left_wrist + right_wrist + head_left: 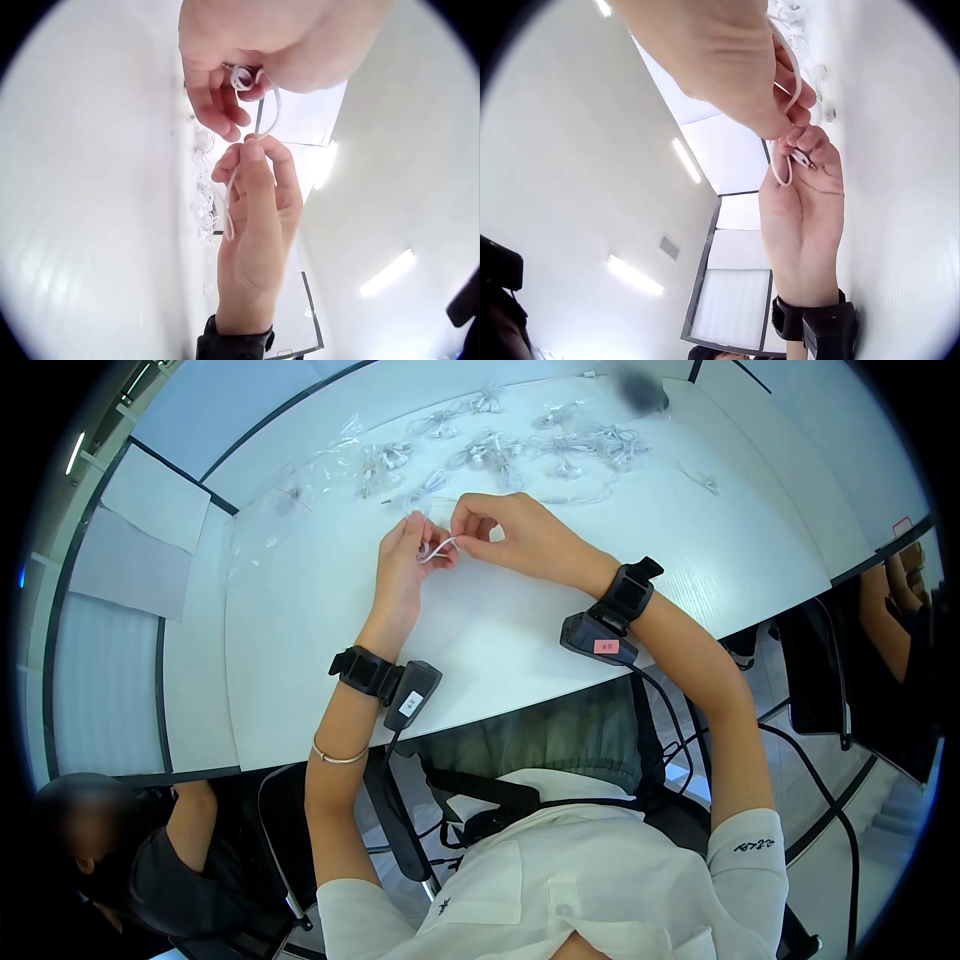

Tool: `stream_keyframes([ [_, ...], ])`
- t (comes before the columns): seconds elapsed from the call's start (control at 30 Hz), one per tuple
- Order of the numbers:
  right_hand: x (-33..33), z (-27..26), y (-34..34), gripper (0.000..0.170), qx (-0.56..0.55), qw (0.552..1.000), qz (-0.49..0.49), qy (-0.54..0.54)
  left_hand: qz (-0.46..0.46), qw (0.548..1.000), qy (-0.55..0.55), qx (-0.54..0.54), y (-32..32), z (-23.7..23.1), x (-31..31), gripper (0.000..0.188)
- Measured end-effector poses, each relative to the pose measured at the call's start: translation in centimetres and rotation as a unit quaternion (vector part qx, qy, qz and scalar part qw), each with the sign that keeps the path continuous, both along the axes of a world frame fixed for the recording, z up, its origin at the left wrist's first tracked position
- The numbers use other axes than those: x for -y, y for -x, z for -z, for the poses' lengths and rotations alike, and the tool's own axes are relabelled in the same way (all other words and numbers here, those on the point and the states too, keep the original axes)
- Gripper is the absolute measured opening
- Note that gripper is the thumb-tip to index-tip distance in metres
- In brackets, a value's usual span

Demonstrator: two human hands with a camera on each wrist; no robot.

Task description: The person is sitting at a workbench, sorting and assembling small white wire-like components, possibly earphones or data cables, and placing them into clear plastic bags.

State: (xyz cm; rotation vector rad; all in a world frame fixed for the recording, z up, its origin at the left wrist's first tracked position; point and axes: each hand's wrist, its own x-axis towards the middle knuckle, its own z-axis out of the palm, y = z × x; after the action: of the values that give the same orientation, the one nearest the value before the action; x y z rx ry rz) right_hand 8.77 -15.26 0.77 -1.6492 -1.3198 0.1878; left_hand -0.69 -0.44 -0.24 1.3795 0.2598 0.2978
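A thin white cable [437, 548] runs between the two hands above the white table. My left hand [405, 555] holds a small coil of it in curled fingers; in the left wrist view the coil [242, 78] lies against the palm, and a metal plug [811, 164] pokes out in the right wrist view. My right hand [520, 535] pinches the cable between thumb and forefinger, close to the left hand's fingertips. In the left wrist view a length of cable [229, 202] hangs down past the right thumb.
Several bundled white cables with plugs [490, 450] lie along the table's back part. Clear plastic bags [335, 460] are at the back left, and a dark blurred round object [640, 392] is at the back right. Other people sit beyond the partitions on both sides.
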Motion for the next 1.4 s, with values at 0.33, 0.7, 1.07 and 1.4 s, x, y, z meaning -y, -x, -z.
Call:
stream_keyframes([
  [0.33, 0.5, -0.7, -0.3, 0.007, 0.191, 0.980, 0.055, -0.033, 0.111, 0.990, -0.025, -0.082, 0.4, -0.4, 0.5, 0.028],
  [0.7, 0.2, -0.4, -0.5, 0.007, 0.194, 0.977, 0.070, -0.047, 0.083, 0.989, -0.048, -0.113, 0.5, -0.8, 0.6, 0.028],
  [1.07, 0.6, -1.3, -0.7, 0.012, 0.108, 0.985, 0.132, 0.011, 0.147, 0.982, -0.036, -0.112, 0.6, -1.6, 0.7, 0.031],
  [1.4, 0.9, -1.3, -1.1, 0.012, 0.137, 0.980, 0.144, -0.031, 0.191, 0.970, -0.094, -0.119, 0.8, -1.5, 1.1, 0.035],
])
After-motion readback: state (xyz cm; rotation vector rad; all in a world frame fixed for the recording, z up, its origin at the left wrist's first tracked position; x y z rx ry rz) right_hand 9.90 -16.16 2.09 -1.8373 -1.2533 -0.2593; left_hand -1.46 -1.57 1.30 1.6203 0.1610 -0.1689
